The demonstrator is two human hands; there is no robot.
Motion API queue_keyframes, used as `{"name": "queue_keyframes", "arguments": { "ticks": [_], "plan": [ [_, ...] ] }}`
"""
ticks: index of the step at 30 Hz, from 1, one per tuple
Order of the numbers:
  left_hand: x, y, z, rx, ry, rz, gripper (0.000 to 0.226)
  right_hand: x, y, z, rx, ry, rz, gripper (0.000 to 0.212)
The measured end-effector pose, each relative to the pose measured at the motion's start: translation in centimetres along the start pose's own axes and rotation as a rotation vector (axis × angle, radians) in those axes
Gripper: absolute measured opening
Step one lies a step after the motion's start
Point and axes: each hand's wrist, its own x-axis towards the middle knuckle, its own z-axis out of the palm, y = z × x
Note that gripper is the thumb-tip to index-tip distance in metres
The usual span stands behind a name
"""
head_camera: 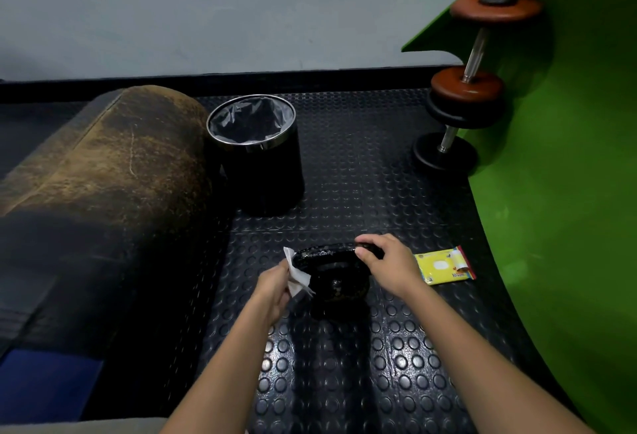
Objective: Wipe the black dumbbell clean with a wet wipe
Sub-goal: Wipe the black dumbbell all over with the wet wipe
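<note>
A black dumbbell [331, 271] stands on end on the studded rubber floor, its glossy upper plate facing up. My right hand [386, 263] grips the right rim of that upper plate, thumb on the near side. My left hand [275, 287] holds a white wet wipe [296, 276] against the plate's left edge. The lower plate shows below, partly hidden by the wipe and the upper plate.
A yellow wet wipe pack [444, 264] lies on the floor just right of my right hand. A black lined bin [256, 154] stands behind. A worn brown bolster [103, 171] fills the left. A green mat [565, 157] curves up on the right, with two other dumbbells [465, 88] beside it.
</note>
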Motion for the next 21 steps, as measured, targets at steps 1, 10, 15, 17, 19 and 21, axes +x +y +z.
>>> {"name": "queue_keyframes", "arguments": {
  "ticks": [1, 10, 15, 17, 19, 21],
  "plan": [
    [0.3, 0.0, -0.2, 0.029, -0.009, 0.015, 0.022, 0.0, 0.1, 0.0, 0.001, -0.002, 0.003, 0.025],
    [1.5, -0.3, -1.2, 0.159, 0.01, 0.037, 0.038, 0.1, 0.2, 0.3, -0.004, 0.014, -0.003, 0.023],
    [-0.3, 1.8, -0.2, 0.301, 0.063, 0.218, 0.024, 0.0, 0.3, 0.2, 0.008, 0.007, 0.004, 0.025],
    [-0.3, 1.8, -0.3, 0.395, 0.06, 0.259, 0.026, 0.0, 0.2, 0.2, 0.009, 0.012, 0.006, 0.025],
    [-0.3, 1.4, -0.5, 0.414, 0.019, 0.223, 0.031, -0.1, 0.1, 0.2, 0.012, 0.014, 0.012, 0.025],
    [-0.8, 1.4, -0.4, 0.426, -0.002, 0.225, 0.033, -0.3, 0.1, 0.2, 0.011, 0.013, 0.01, 0.025]
  ]
}}
